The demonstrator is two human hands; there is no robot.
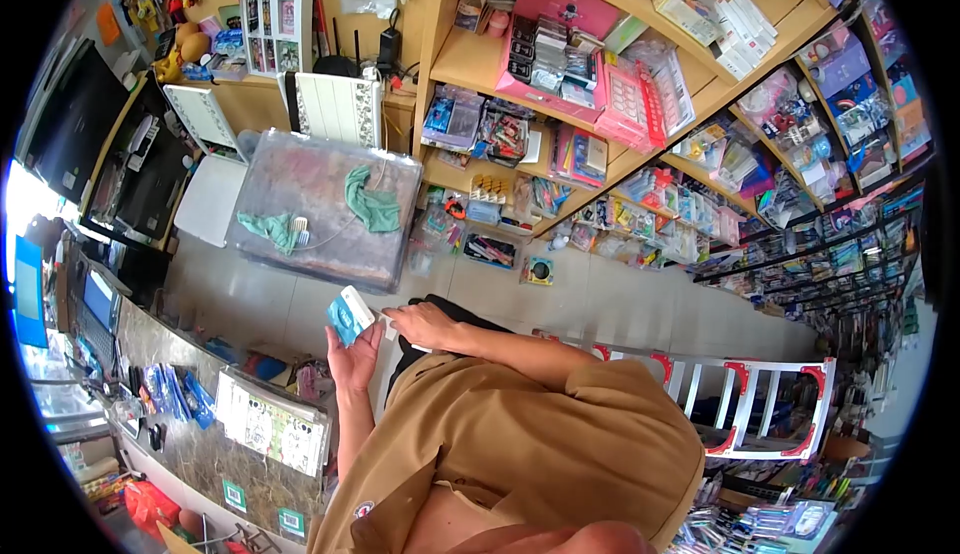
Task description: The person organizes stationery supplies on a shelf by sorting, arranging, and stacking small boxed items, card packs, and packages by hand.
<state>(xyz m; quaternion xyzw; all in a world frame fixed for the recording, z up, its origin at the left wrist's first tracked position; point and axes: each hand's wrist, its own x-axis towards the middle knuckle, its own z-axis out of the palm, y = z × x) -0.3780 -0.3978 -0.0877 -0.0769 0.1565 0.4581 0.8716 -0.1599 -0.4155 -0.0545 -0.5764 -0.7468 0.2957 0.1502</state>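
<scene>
My left hand (355,356) holds up a small blue and white box (350,316), fingers and thumb closed around its lower end. Close by on the right, my right hand (425,325) points toward the box with its fingers drawn together. A small white bit shows at these fingertips, too small to name. A slight gap separates the right hand from the box. Beyond the hands stands a large plastic-covered box (320,254), with green cloths (372,200) and a small striped item (299,231) on top.
Wooden shelves (440,44) packed with boxed goods line the far side and right. A red and silver ladder (745,409) lies at the right. To the left runs a marble-look counter (190,444) with blue packets (178,394) and a laptop (98,299). Trays (490,250) sit on the floor.
</scene>
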